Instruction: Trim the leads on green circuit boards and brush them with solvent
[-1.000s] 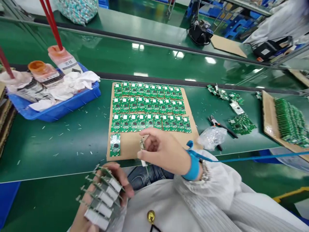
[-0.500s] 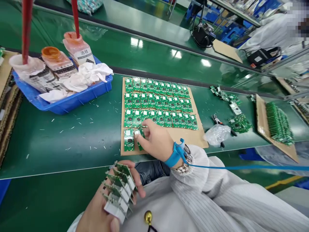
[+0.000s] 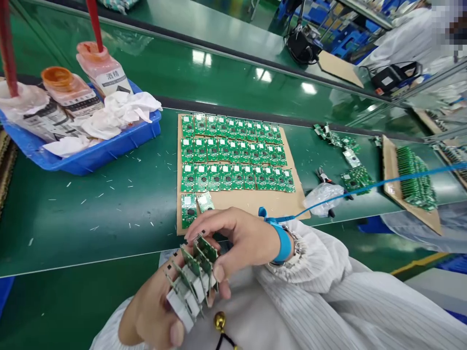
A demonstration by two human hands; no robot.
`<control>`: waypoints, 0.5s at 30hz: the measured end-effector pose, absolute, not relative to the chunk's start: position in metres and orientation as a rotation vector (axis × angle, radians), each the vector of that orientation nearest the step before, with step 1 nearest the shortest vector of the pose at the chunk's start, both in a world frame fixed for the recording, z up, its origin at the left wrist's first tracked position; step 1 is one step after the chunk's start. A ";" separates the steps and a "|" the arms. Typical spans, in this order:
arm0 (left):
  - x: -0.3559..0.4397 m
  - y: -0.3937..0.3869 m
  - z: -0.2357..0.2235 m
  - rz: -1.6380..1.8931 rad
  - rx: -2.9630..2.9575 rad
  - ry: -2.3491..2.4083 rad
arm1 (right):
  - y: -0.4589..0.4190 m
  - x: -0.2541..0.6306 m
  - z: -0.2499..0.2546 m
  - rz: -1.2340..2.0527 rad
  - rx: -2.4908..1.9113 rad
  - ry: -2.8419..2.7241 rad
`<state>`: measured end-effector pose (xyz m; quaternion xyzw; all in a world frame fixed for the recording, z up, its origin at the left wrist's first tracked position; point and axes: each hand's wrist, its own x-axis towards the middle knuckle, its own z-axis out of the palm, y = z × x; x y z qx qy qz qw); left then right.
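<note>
Green desk (image 3: 91, 218), left: blue plastic tray (image 3: 91, 163) with labelled bottles (image 3: 69, 92) and crumpled white wipes (image 3: 120, 114). Right: pliers (image 3: 326, 177) beside a clear plastic bag (image 3: 323, 199).

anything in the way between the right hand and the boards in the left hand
Nothing visible stands between them. The right hand is already at the circuit boards fanned out in the left hand, with its thumb and fingers around them. The blue wrist-strap cord runs away from the boards, towards the far side of the bench.
</note>
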<state>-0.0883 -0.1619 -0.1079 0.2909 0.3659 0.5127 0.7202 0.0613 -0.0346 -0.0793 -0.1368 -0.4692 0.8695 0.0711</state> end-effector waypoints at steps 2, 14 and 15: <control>-0.083 -0.158 -0.107 1.064 0.650 0.678 | -0.033 0.065 -0.077 2.641 -0.413 -1.316; -0.047 -0.133 -0.097 0.946 0.462 0.544 | -0.021 0.099 -0.074 2.246 -0.615 -1.535; -0.044 -0.130 -0.095 0.936 0.463 0.566 | -0.022 0.103 -0.073 2.242 -0.623 -1.536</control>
